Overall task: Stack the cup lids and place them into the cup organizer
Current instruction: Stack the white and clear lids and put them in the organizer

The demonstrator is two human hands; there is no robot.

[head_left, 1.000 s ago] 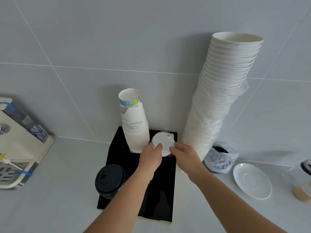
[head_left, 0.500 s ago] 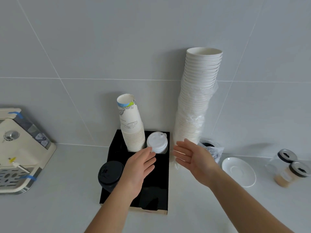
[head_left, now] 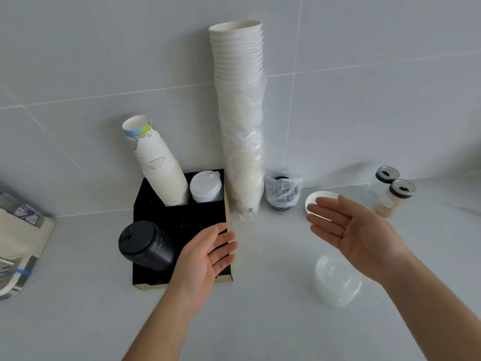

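A black cup organizer (head_left: 166, 214) stands on the counter against the wall. A stack of white lids (head_left: 205, 187) sits in its back right compartment, a stack of black lids (head_left: 145, 246) in its front left one, and printed paper cups (head_left: 158, 165) at the back left. A stack of clear lids (head_left: 337, 280) lies on the counter to the right. My left hand (head_left: 205, 256) hovers open over the organizer's front right corner. My right hand (head_left: 348, 227) is open, palm up, above the counter and apart from the clear lids.
A tall column of white paper cups (head_left: 239, 113) leans on the wall beside the organizer. Right of it are a bagged black cup (head_left: 282, 191), a white saucer (head_left: 321, 198) and two jars (head_left: 390, 194). A beige appliance (head_left: 18, 246) sits at the left edge.
Both hands let go of the white lid stack in the back right compartment and drew back toward me, opening. The view has swung right, bringing the clear lids into sight.
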